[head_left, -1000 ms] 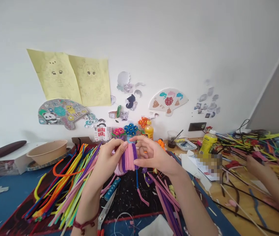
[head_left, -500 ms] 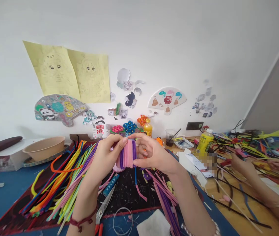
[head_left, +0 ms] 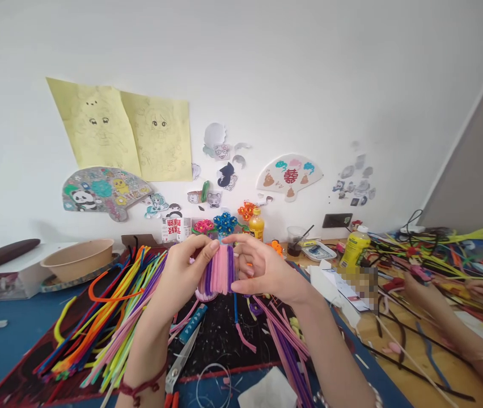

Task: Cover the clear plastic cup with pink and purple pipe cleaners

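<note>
Between my two hands is a panel of pink and purple pipe cleaners (head_left: 221,269), lined up side by side and held upright above the black mat. My left hand (head_left: 193,263) pinches its upper left part between thumb and fingers. On the other side, my right hand (head_left: 262,266) grips the right edge, thumb low and index finger along the top. Part of the panel's left side is hidden by my left hand. Below lie a pair of scissors (head_left: 179,362) and a teal strip with white lettering (head_left: 193,323).
Loose coloured pipe cleaners (head_left: 109,317) spread at the left; a pink and purple bunch (head_left: 288,345) lies at the right. Pipe-cleaner flowers (head_left: 225,222) and a yellow bottle (head_left: 257,225) stand by the wall. Another person's hand (head_left: 424,289) works at the far right.
My hands keep their hold on the panel with hardly any shift. The view dips and tilts slightly. At the right, the other person's hands have moved left.
</note>
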Tool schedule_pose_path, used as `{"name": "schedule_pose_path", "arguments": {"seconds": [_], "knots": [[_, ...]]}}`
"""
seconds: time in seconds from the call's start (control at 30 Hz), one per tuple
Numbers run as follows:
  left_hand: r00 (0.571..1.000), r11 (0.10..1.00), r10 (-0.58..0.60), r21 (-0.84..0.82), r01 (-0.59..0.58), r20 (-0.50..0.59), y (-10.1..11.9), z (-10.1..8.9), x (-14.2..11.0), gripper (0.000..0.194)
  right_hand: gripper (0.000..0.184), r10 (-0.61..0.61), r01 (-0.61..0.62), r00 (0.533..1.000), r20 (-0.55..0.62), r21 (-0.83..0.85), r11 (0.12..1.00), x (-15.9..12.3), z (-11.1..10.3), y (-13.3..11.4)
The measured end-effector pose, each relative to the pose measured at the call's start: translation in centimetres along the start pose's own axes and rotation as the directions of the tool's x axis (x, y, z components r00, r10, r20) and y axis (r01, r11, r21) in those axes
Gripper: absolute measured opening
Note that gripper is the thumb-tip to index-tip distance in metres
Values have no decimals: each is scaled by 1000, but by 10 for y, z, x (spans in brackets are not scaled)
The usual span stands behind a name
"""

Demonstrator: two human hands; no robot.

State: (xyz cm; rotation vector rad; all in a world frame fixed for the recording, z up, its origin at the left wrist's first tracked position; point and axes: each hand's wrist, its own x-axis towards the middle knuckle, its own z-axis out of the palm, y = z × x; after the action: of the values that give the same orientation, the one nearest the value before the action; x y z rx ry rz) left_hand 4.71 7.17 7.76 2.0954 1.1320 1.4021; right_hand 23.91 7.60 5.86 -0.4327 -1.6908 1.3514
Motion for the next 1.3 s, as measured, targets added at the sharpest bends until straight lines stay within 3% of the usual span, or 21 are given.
{"name": "schedule_pose_path", "arguments": {"seconds": [0.33,0.53,0.63,0.73,0.8,0.93,1.1,1.2,1.3], "knots": [[1000,1000,-15,1,15,-4,-2,3,1,36,79,9,-9,1000,-18,44,999,1,2,2],[1000,1000,-18,19,18,10,-5,5,1,34,85,76,-77,997,-30,-42,996,-2,3,2],[1000,1000,-10,21,10,5,-3,3,1,34,87,54,-56,998,-33,-68,996,-3,4,-2],[1000,1000,7,19,-7,-12,2,-1,-4,34,80,-15,14,1000,-18,-73,997,-6,5,-9],[999,999,34,5,-34,-19,9,-4,-9,32,64,-24,23,1000,-18,-81,996,-9,6,-16],[998,997,65,-43,-66,-19,24,-3,-21,29,33,65,-73,996,-60,-138,988,-20,9,-24],[997,999,-30,-18,29,-74,28,11,-49,31,42,140,-150,987,-82,-147,978,-40,19,-17],[987,995,-96,-21,94,-126,18,28,-78,29,38,189,-211,970,-151,-147,966,-55,25,-1],[956,985,-165,8,172,-244,4,49,-110,31,33,176,-217,959,-223,-176,960,-69,29,23]]}}
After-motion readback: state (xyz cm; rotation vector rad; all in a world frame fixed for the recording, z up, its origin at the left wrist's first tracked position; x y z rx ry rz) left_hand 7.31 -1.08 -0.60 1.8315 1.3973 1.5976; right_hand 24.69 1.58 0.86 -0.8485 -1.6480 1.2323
